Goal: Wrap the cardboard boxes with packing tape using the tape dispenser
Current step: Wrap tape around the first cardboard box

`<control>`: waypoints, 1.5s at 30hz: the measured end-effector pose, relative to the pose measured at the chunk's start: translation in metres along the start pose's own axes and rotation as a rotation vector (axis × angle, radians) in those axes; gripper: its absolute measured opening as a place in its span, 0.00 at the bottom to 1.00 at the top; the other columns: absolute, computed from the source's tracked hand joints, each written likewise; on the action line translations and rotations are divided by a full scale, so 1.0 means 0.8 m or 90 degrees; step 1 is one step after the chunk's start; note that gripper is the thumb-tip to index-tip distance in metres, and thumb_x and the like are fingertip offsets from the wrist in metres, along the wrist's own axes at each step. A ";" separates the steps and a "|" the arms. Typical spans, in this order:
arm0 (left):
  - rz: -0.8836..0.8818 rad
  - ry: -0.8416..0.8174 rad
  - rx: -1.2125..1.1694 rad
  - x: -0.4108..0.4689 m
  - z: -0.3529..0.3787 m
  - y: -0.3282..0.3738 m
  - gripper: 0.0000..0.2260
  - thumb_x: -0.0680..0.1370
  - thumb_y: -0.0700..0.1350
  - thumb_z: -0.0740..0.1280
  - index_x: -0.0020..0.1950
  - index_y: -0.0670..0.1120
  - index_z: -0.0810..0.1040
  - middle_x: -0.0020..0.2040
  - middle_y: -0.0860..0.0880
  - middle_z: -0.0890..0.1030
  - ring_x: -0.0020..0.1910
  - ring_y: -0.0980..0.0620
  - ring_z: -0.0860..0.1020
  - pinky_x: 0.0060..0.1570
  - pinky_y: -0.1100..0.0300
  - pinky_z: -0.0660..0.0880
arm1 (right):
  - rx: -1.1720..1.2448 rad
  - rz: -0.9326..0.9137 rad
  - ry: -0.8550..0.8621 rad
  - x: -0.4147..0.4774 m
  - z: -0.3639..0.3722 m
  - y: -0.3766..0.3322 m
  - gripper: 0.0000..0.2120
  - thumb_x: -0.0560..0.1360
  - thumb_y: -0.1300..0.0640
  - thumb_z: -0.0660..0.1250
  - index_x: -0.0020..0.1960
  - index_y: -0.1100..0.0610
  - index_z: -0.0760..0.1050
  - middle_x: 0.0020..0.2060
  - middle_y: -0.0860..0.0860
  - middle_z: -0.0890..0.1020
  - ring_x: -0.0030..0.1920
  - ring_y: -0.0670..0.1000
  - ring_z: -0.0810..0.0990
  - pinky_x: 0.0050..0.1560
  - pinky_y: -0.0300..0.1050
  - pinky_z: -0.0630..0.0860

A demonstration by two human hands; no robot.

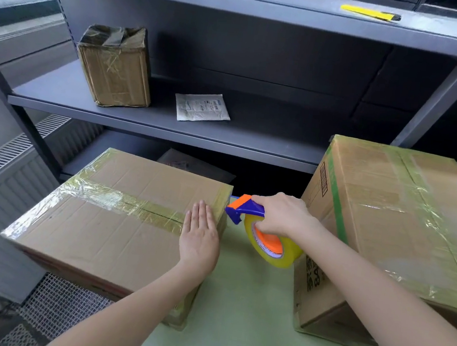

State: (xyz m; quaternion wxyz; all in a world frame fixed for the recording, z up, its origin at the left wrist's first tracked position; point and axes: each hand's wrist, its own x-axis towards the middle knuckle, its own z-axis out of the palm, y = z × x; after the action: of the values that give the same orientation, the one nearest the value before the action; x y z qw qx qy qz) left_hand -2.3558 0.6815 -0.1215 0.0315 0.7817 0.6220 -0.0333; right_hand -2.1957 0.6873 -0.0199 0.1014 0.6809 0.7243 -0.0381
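Note:
A flat cardboard box (98, 224) lies on the pale green table (246, 315), with yellowish tape along its centre seam and edges. My left hand (199, 237) presses flat on the box's top near its right edge, fingers straight. My right hand (282, 215) grips the blue and orange tape dispenser (243, 207), which carries a roll of clear yellowish tape (273, 248). The dispenser's head is right at the box's upper right edge. A taller taped cardboard box (393, 232) stands to the right, behind my right forearm.
A grey metal shelf (147, 125) stands behind the table. On it sit a small taped box (115, 68) and a white padded envelope (202, 106). A yellow utility knife (371, 13) lies on the upper shelf. A radiator (13, 167) is at the left.

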 end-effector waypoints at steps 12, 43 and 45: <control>0.090 -0.094 -0.414 0.018 -0.023 0.084 0.27 0.78 0.38 0.52 0.76 0.37 0.48 0.77 0.38 0.49 0.76 0.43 0.45 0.74 0.53 0.41 | 0.046 0.065 0.222 -0.021 -0.016 -0.005 0.30 0.78 0.41 0.55 0.77 0.45 0.49 0.52 0.58 0.71 0.52 0.58 0.72 0.51 0.49 0.69; -0.039 0.052 -0.098 0.013 -0.004 -0.248 0.29 0.79 0.62 0.46 0.77 0.49 0.57 0.77 0.50 0.56 0.76 0.50 0.51 0.72 0.56 0.53 | 0.025 -0.082 0.455 0.014 0.103 -0.187 0.34 0.63 0.59 0.76 0.68 0.48 0.72 0.58 0.65 0.76 0.58 0.64 0.70 0.61 0.57 0.61; -0.008 0.025 -0.111 0.017 -0.004 -0.256 0.30 0.79 0.63 0.46 0.77 0.50 0.54 0.78 0.51 0.52 0.77 0.51 0.47 0.73 0.56 0.52 | 0.028 -0.115 0.434 0.001 0.108 -0.196 0.32 0.63 0.57 0.75 0.67 0.51 0.74 0.65 0.65 0.72 0.67 0.63 0.64 0.68 0.59 0.55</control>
State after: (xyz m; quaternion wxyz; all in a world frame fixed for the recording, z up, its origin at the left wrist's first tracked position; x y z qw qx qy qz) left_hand -2.5521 0.7406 -0.1211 0.0868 0.7727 0.6278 0.0362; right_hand -2.3430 0.6603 -0.1170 -0.1649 0.5894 0.7730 0.1672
